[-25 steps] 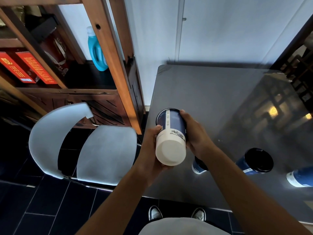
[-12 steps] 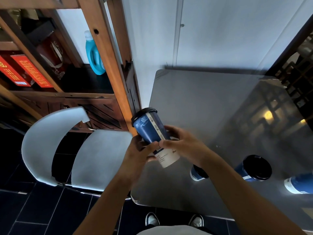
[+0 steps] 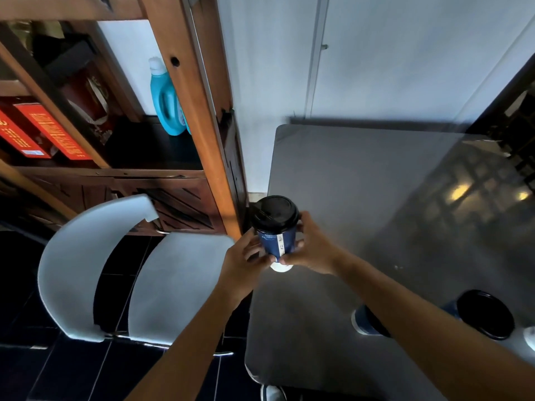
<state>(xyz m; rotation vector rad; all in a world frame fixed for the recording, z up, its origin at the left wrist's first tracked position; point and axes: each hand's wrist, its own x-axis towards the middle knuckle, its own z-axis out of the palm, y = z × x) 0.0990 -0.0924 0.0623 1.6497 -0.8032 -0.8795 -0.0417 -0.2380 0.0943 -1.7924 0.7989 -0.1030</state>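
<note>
A blue paper cup with a black lid and a white base stands nearly upright at the left edge of the dark grey table. My left hand holds its left side with fingers curled round the lower body. My right hand grips its right side, thumb near the lid rim. Whether the white base touches the tabletop I cannot tell.
Two more blue cups stand near the table's front right, one partly behind my right forearm, one with a black lid; a white cup base shows at the frame edge. A white chair stands left of the table, beside a wooden shelf with a blue bottle.
The cup was lying tilted with its white base toward me; both hands have turned it lid-up and lowered it toward the table's left edge.
</note>
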